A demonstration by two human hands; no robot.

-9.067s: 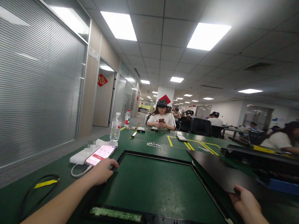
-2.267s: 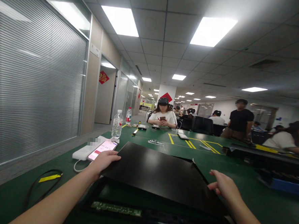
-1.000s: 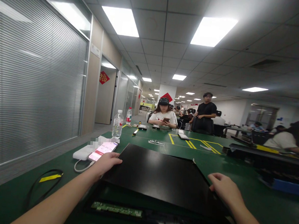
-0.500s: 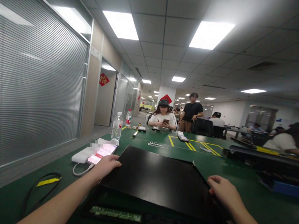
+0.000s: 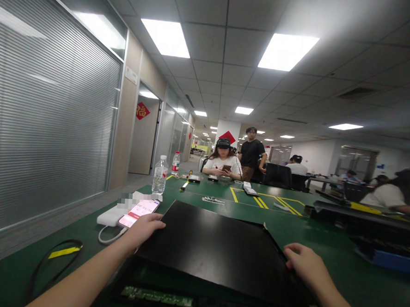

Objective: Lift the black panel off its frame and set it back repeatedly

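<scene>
A flat black screen panel [image 5: 213, 246] lies in front of me, its near side raised over a dark frame. Along the near edge runs a green circuit board [image 5: 157, 297]. My left hand [image 5: 148, 229] grips the panel's left edge, thumb on top and fingers partly hidden at the side. On the opposite side, my right hand [image 5: 300, 261] has its fingers curled on the right edge, closed on the panel. A phone [image 5: 140, 213] with a lit screen lies just beyond my left hand, with a white cable [image 5: 111, 236] running from it.
A black strap [image 5: 36, 273] with a yellow tag lies at left on the green table [image 5: 90, 257]. Two bottles, a clear one [image 5: 159, 176] among them, stand farther back. Long black parts [image 5: 354, 218] and a blue box [image 5: 389, 259] occupy the right. A person [image 5: 222, 161] sits opposite.
Both hands keep their hold on the panel, which has barely moved. The standing person in the background has shifted left.
</scene>
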